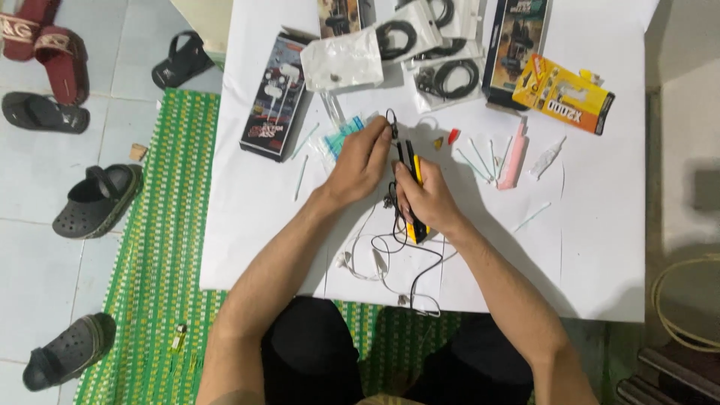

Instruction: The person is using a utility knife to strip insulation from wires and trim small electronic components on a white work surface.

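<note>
My left hand [360,159] pinches a thin black earphone cable [391,120] near its looped end, above the white sheet [255,202]. My right hand [426,201] grips a black and yellow hand tool [412,159] whose tip points up toward that cable. More black cable [420,274] and a white earphone set [367,262] lie curled on the sheet just below my hands.
Earphone boxes [274,101], plastic bags with coiled cables [442,75], a yellow package [564,94], a pink tool [514,154] and several cotton swabs [472,161] lie on the sheet's far half. Sandals [97,201] and clogs stand on the tiled floor left of a green mat [161,247].
</note>
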